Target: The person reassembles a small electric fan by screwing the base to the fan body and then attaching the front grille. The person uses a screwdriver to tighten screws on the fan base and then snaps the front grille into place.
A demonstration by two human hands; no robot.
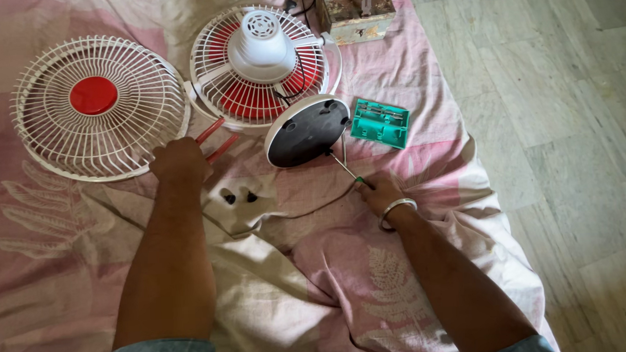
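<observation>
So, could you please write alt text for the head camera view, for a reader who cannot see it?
A person's right hand holds a thin green-handled screwdriver at the round base of a dismantled red-and-white table fan, while the left hand grips red-handled pliers. A detached white front grille, a green tool case and small dark parts lie on a pink sheet.

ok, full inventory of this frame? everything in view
front grille: 1, white with red hub, left on sheet
fan body: 1, white rear grille, red blades, top centre
base: 1, white rim, dark underside, centre
bit case: 1, green, right of base
pliers: 1, red handles, by left hand
screwdriver: 1, green handle
box: 1, worn, top
sheet: 1, pink
left hand: on pliers
right hand: holds screwdriver
</observation>
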